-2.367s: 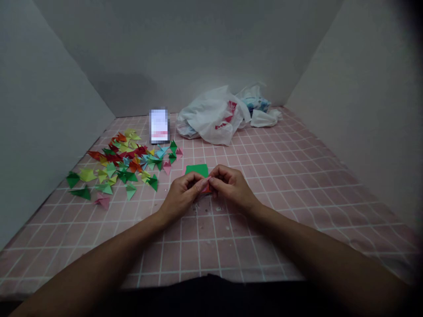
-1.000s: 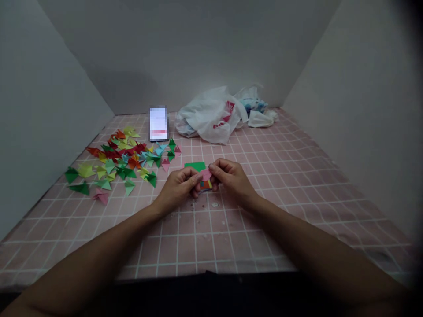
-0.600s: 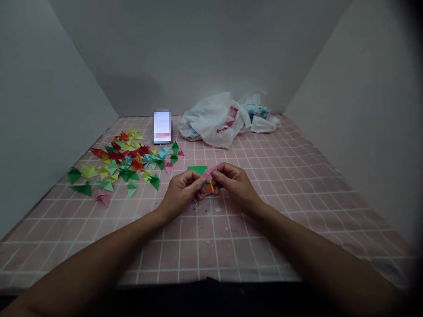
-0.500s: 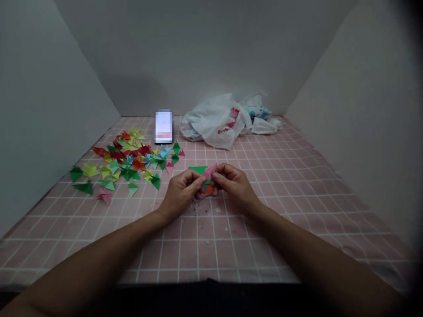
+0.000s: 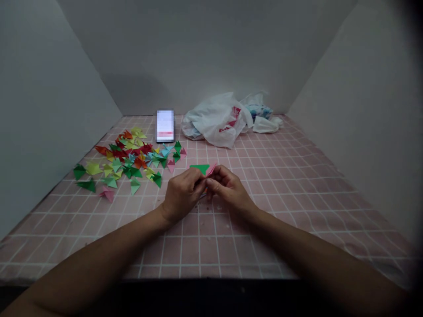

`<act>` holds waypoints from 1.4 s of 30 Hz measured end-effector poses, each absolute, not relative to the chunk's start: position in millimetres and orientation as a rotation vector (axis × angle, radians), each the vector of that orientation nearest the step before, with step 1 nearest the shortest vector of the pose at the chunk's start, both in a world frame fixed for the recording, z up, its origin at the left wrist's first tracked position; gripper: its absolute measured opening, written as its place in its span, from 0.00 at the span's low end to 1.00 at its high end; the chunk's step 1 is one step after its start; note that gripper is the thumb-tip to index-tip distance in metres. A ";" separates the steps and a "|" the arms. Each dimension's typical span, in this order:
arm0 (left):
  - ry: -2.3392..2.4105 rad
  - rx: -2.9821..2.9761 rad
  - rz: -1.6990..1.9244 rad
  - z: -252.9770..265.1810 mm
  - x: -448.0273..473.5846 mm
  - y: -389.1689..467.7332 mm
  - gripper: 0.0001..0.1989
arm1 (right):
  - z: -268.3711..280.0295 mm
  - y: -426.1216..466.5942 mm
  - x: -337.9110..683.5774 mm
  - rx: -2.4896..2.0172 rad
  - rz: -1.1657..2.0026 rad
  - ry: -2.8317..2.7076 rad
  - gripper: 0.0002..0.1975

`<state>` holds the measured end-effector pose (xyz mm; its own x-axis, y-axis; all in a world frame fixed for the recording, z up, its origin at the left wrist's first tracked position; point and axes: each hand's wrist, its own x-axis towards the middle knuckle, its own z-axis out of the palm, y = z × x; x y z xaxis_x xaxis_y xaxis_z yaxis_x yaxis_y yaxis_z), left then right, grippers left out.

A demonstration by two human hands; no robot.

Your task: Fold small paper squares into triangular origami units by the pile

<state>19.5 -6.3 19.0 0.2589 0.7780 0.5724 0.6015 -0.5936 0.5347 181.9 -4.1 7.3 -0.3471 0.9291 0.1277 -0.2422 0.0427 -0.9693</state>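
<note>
Between my two hands is a small piece of folded pink paper (image 5: 212, 169), mostly covered by fingers. My left hand (image 5: 185, 189) is closed, thumb and fingers pinching its left side. My right hand (image 5: 228, 187) is closed on the right side, with the fingertips of both hands meeting. Just behind them a green sheet of paper (image 5: 198, 168) lies on the table. Bits of orange and blue show under my hands, too covered to make out fully.
Left of my hands spreads a pile of folded paper pieces (image 5: 135, 172) in several colours. A phone (image 5: 165, 126) with a lit, blurred screen stands behind it. White plastic bags (image 5: 220, 121) lie at the back. Walls enclose the pink checked tablecloth (image 5: 284, 189).
My left hand has rolled over the pink paper, hiding more of it and of the orange piece below. The paper now appears narrower. The view has shifted slightly.
</note>
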 end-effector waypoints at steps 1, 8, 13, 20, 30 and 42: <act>1.298 2.356 1.226 18.9 19.6 -6.7 0.10 | 7.0 -4.2 182.0 -0.775 1.496 -1.331 0.12; 1.210 2.397 1.277 15.9 19.7 -5.8 0.08 | 7.4 -1.8 184.2 -0.774 1.512 -1.306 0.12; 1.047 2.379 1.374 15.8 19.3 -3.9 0.03 | 10.7 -0.5 187.2 -0.767 1.487 -1.331 0.14; 1.027 1.875 1.297 20.2 18.6 -6.6 0.04 | 12.7 1.0 189.8 -0.763 1.470 -1.344 0.11; 1.021 1.237 1.210 20.6 24.3 -5.1 0.14 | 10.4 -0.4 190.3 -0.752 1.536 -1.356 0.11; 1.034 1.197 1.162 21.6 20.6 -3.2 0.12 | 7.9 0.5 191.8 -0.804 1.556 -1.277 0.11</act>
<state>20.6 -3.2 21.6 0.1324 0.9911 0.0119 -0.1029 0.0018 0.9947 191.8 0.5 7.9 -0.3470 0.9352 0.0708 -0.2524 -0.0204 -0.9674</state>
